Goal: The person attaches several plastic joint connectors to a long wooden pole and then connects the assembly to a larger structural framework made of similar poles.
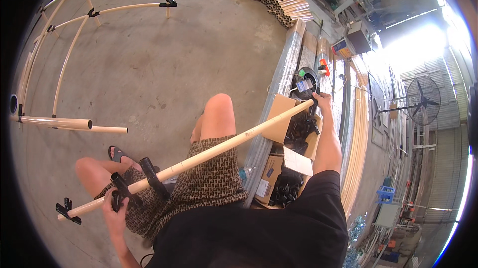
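Head view, and I am watching left fingers [108, 204] gripping a black clamp-like plastic fitting [116, 200] near the lower end of a long cream tubular pipe [209, 153]. It is lying diagonally across the lap [211, 177], rising rightward; right fingers [322, 98] are grasping its other end beside open brown cardboard boxes [275, 132]. Beyond, a cream tubular frame [130, 6] is standing.

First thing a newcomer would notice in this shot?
Probably the long cream pipe slanting across the seated person's lap, with the left hand gripping a black fitting near its lower-left end and the right hand at its upper-right end. Next, perhaps the open cardboard boxes of black parts at the person's right, and the pipe frame standing at upper left.
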